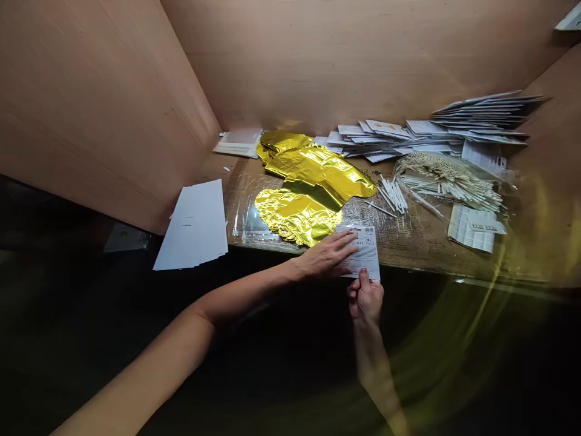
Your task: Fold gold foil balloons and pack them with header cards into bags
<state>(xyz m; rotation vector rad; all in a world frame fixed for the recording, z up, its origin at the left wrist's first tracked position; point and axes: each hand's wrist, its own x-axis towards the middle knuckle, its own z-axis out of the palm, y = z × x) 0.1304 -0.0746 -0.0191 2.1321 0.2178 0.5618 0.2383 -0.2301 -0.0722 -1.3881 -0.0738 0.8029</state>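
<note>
A white printed card with a barcode is held at the table's front edge. My left hand lies across its left side, with the fingers spread on the paper. My right hand pinches its lower edge from below. Gold foil balloons lie crumpled on the plastic-covered table, just beyond my left fingertips. One balloon's scalloped edge nearly reaches the card.
Wooden panels wall the table's left and back. A stack of white sheets overhangs the left edge. Fanned printed cards, white sticks, a bagged bundle of sticks and leaflets lie to the right.
</note>
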